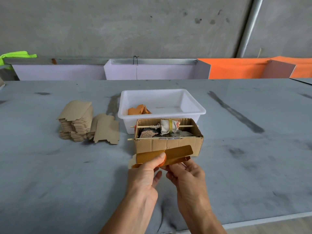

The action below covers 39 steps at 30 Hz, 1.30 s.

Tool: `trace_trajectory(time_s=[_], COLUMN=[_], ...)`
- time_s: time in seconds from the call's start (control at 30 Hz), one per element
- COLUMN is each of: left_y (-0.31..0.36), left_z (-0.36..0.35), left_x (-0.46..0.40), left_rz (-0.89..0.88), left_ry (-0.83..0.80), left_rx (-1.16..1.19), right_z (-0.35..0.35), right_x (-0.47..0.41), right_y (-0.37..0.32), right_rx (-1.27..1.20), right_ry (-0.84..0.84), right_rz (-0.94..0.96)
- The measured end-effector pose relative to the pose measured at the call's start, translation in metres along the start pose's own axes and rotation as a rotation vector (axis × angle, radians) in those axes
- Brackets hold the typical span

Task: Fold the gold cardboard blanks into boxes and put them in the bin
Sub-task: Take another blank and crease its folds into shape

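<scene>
- Early in the job, by the look of it: only a few folded gold pieces point(138, 109) lying in the near-left corner of the white bin point(194, 105), most of the bin floor bare.
- Exact count of finished boxes in there hard to tell; two or three at a guess, leaning on each other.
- One gold blank point(175, 153) in hand now, held above the grey table point(67, 174) just in front of the open brown carton point(168, 144), well short of the bin.
- Left hand point(145, 173) clamped on the blank, thumb pressed on its shiny face, fingers curled behind.
- Right hand point(187, 173) pinching the blank's lower edge from beneath, fingers bent round it.
- Blank partly creased only: one long panel standing up, small flaps out at the left end, no closed box shape yet.
- Still to do on this piece, presumably: squaring up the sides, tucking the end flaps, dropping it in the bin.
- Plenty left after that: a tall stack of flat blanks point(76, 122) brown side up at the left of the bin, with a few loose ones point(106, 130) leaning beside it.
- Brown carton holding rags and sticks, seemingly no part of the folding.
</scene>
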<state>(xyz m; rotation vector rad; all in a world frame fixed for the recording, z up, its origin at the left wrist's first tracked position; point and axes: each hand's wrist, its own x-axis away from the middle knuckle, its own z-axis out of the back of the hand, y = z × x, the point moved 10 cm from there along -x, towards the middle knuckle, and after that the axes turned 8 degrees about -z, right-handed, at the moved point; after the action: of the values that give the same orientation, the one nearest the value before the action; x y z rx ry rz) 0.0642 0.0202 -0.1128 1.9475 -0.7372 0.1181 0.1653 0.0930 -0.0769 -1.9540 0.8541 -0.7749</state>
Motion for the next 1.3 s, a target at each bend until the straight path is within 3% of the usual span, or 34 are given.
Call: trace_trajectory(time_s=[0.2, 0.4, 0.53, 0.77, 0.93, 1.3], left_y=[-0.001, -0.007, -0.007, 0.0, 0.006, -0.002], left_z=[-0.003, -0.007, -0.004, -0.003, 0.0, 0.01], left_x=[-0.005, 0.002, 0.003, 0.005, 0.001, -0.003], left_rz=[0.009, 0.041, -0.024, -0.139, -0.15, -0.087], left_ry=[-0.041, -0.115, -0.138, -0.121, -0.089, -0.056], left_rx=[-0.005, -0.026, -0.067, -0.12, -0.076, -0.034], right_z=[-0.01, -0.004, 0.007, 0.01, 0.006, 0.013], right_x=[0.004, 0.0, -0.003, -0.005, -0.004, -0.009], right_y=[0.011, 0.024, 0.023, 0.021, 0.015, 0.022], right_rx=[-0.17, -0.293, -0.226, -0.129, -0.043, -0.044], right_ry=[-0.046, 0.122, 0.229, 0.261, 0.171, 0.25], right_rz=[-0.192, -0.289, -0.277, -0.248, -0.218, -0.215])
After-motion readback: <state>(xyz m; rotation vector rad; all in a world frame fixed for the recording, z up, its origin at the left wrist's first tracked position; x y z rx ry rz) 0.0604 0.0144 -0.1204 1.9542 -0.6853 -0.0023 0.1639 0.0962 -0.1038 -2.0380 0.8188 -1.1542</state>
